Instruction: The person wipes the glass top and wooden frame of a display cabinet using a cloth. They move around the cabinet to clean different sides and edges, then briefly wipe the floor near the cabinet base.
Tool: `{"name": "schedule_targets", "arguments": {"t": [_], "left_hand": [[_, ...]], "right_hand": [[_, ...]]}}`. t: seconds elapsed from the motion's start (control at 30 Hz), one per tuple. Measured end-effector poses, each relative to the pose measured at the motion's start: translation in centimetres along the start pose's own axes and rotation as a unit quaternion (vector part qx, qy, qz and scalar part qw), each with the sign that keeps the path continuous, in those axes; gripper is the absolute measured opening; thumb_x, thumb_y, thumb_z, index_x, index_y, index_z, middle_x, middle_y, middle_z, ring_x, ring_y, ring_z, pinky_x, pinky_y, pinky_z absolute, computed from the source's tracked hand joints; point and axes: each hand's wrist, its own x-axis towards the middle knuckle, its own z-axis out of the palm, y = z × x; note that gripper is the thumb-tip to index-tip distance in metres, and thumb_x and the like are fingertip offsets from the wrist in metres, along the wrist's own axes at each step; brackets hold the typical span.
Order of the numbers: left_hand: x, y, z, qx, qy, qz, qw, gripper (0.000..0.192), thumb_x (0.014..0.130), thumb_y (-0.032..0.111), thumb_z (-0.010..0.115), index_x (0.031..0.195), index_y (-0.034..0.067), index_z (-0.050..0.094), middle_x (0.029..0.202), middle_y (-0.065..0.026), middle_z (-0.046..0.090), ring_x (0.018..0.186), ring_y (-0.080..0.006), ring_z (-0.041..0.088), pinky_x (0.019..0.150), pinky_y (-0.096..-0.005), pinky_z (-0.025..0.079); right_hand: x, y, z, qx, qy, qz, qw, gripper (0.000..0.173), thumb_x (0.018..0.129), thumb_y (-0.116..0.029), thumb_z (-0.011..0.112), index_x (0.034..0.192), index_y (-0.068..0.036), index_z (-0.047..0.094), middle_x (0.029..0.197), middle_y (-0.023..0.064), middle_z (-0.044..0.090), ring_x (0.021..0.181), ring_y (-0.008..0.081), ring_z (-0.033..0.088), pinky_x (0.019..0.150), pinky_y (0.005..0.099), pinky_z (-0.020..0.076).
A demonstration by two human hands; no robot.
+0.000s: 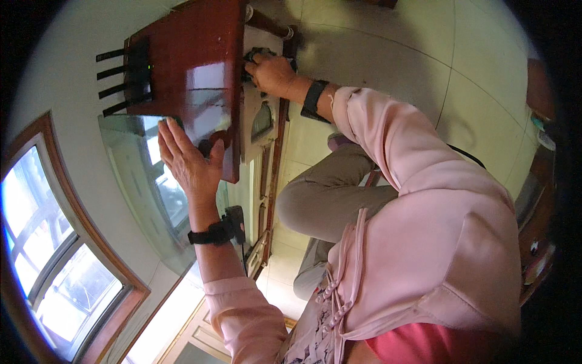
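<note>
My left hand [193, 166] rests flat with fingers spread, near where the glossy red-brown wooden top [175, 59] meets a pane of glass [132, 150]. A small dark patch shows by its fingertips; I cannot tell whether it is an object or a reflection. My right hand [268, 73] grips a dark crumpled cloth [260, 52] against the pale side panel of the cabinet [249, 107], just below the edge of the wooden top. Part of the cloth is hidden under the fingers. Each wrist wears a black band.
A black router [138, 70] with several antennas and a green light stands at the wall side of the wooden top. Wood-framed windows [59, 255] are on the left. My bent leg [327, 195] is close to the cabinet, over the tiled floor [482, 68].
</note>
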Motion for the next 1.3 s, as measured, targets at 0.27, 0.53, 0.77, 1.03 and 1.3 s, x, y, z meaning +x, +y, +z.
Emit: {"name": "schedule_targets", "arguments": {"t": [0.27,0.53,0.77,1.03,1.3], "left_hand": [[-0.3,-0.1,0.3,-0.007,-0.002,-0.015,1.000,0.095,0.066,0.029,0.071,0.143,0.001,0.025,0.145,-0.0267,0.028,0.134,-0.0433,0.025,0.110,-0.0512,0.020],[-0.4,-0.3,0.4,-0.026,-0.007,-0.036,0.999,0.096,0.064,0.025,0.072,0.145,0.004,0.024,0.147,-0.0249,0.026,0.135,-0.0422,0.024,0.112,-0.0504,0.015],[-2.0,-2.0,-2.0,-0.077,-0.017,-0.018,0.997,0.082,0.071,0.026,0.071,0.142,0.010,0.035,0.148,-0.0210,0.028,0.136,-0.0413,0.024,0.111,-0.0500,0.021],[-8.6,-5.8,-3.7,-0.058,-0.070,-0.032,0.995,0.064,0.089,0.044,0.054,0.141,0.010,0.037,0.148,-0.0165,0.031,0.135,-0.0380,0.026,0.109,-0.0496,0.025],[-9.5,-6.0,-1.6,-0.115,-0.052,-0.054,0.991,0.069,0.093,0.056,0.036,0.142,0.008,0.034,0.148,-0.0179,0.028,0.137,-0.0365,0.021,0.112,-0.0478,0.016]], "right_hand": [[-8.4,-9.3,3.0,0.048,-0.056,-0.111,0.991,0.022,0.072,-0.016,0.060,0.092,-0.008,0.066,0.079,0.0161,0.061,0.072,0.0342,0.063,0.056,0.0458,0.0524],[-11.6,-13.5,7.2,0.105,-0.039,-0.219,0.969,0.019,0.076,-0.017,0.058,0.091,-0.008,0.066,0.071,0.0122,0.064,0.064,0.0348,0.063,0.053,0.0492,0.0506],[-11.4,-8.4,5.2,0.017,-0.207,-0.211,0.955,0.015,0.067,-0.014,0.062,0.077,-0.005,0.070,0.080,0.0169,0.066,0.074,0.0342,0.066,0.061,0.0458,0.0526],[-9.5,-0.7,3.9,0.220,-0.005,0.304,0.927,0.036,0.086,-0.018,0.058,0.122,-0.011,0.054,0.096,0.0177,0.065,0.087,0.0351,0.064,0.074,0.0455,0.0508],[-10.9,-3.9,14.0,0.268,0.068,0.219,0.936,0.052,0.085,-0.021,0.065,0.129,-0.003,0.045,0.125,0.0236,0.051,0.116,0.0416,0.050,0.094,0.0486,0.0439]]}}
